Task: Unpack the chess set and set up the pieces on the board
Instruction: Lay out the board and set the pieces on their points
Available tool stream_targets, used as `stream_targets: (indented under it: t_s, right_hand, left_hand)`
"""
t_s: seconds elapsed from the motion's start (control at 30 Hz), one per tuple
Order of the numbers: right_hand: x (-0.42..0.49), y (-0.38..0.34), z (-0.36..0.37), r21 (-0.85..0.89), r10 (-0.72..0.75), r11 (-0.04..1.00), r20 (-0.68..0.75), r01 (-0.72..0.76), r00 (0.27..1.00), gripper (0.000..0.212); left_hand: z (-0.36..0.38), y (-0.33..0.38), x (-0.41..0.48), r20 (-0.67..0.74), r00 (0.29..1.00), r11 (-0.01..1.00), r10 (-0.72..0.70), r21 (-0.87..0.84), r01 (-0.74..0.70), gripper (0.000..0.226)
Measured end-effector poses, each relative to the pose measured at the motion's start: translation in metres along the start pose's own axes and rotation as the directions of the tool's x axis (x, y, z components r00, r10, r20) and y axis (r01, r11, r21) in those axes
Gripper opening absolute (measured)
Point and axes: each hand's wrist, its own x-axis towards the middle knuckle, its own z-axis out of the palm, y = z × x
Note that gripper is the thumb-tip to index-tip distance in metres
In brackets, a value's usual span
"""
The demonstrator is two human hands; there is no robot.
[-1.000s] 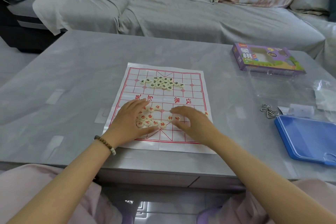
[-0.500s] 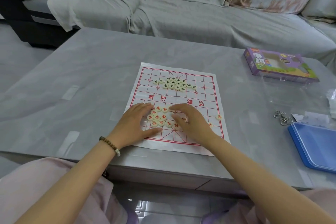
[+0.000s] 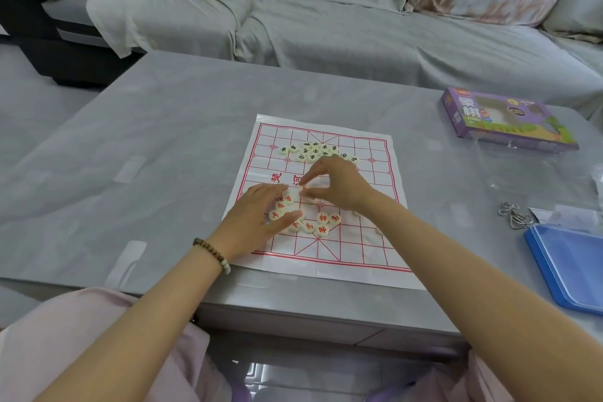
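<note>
A white paper board (image 3: 368, 258) with a red grid lies on the grey table. Several cream round pieces with black lettering (image 3: 313, 152) are bunched on its far half. Cream pieces with red lettering (image 3: 323, 222) are bunched on the near half. My left hand (image 3: 257, 215) rests flat on the left part of the red bunch with its fingers spread, hiding some pieces. Over the middle of the board, the thumb and forefinger of my right hand (image 3: 339, 186) pinch one small cream piece (image 3: 301, 188). My right forearm partly hides two stray pieces.
The purple chess box (image 3: 502, 121) sits at the table's far right. A clear plastic wrapper (image 3: 522, 170), a bent-wire metal item (image 3: 515, 217) and a blue plastic lid (image 3: 571, 268) lie to the right. A covered sofa (image 3: 326, 26) stands behind the table.
My right hand has lifted off the red bunch and moved toward the board's middle, pinching a piece. My left hand still rests on the red pieces. The camera view has shifted left.
</note>
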Motion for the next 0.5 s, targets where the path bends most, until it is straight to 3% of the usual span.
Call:
stream_targets:
  t_s: [0.13,0.5]
  right_hand:
    - [-0.014,0.021,-0.016,0.224,0.112,0.972,-0.146,-0.077,0.983,0.023]
    - [-0.030,0.043,-0.020,0.281,0.162,0.953,-0.148,-0.116,0.976,0.020]
  left_hand:
    - [0.004,0.017,0.007,0.065,0.996,0.998,0.057,0.037,-0.059,0.065]
    - [0.030,0.037,0.007,0.269,0.928,0.930,0.257,0.192,-0.313,0.064]
